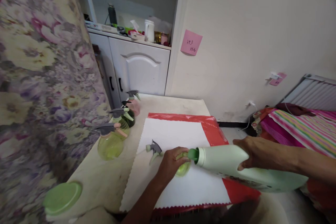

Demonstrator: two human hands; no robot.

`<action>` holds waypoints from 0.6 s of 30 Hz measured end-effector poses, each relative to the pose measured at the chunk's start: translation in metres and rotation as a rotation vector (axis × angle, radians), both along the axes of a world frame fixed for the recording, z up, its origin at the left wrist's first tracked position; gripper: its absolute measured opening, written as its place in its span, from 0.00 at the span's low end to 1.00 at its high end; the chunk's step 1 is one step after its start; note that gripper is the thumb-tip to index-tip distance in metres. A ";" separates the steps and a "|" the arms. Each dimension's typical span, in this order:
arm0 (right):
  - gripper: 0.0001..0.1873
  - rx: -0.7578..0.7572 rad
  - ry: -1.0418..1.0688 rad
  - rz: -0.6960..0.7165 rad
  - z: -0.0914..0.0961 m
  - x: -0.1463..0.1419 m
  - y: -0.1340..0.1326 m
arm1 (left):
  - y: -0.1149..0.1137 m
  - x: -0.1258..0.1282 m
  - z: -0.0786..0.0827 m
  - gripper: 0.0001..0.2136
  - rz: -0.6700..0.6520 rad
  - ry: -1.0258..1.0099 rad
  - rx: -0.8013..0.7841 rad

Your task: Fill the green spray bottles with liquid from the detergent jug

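Note:
My left hand (172, 162) is wrapped round a small yellow-green spray bottle (183, 168) standing on a white cloth (170, 136). A grey trigger head (154, 148) lies on the cloth just left of that hand. My right hand (256, 152) grips a large pale-green jug (236, 168), tipped on its side, its green spout (193, 154) right at the small bottle's mouth.
Several spray bottles (111, 140) stand in a row along the table's left side by a flowered curtain (39, 77). A green lid (62, 197) lies at the near left. A red sheet (212, 129) lies under the cloth. White cupboard (140, 68) behind; striped bedding (301, 126) at right.

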State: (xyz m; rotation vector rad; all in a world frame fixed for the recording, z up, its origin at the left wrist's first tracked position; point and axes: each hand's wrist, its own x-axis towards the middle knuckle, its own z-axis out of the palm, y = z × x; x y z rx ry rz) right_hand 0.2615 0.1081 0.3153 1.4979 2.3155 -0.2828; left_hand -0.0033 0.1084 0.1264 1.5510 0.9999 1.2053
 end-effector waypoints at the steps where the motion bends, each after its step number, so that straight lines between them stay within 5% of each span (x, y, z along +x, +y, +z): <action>1: 0.18 -0.001 -0.001 0.001 0.000 0.000 0.000 | 0.000 0.000 0.000 0.09 -0.002 -0.003 -0.004; 18: 0.17 0.031 -0.001 0.025 -0.001 0.002 -0.001 | -0.001 0.001 -0.001 0.09 0.006 -0.028 -0.020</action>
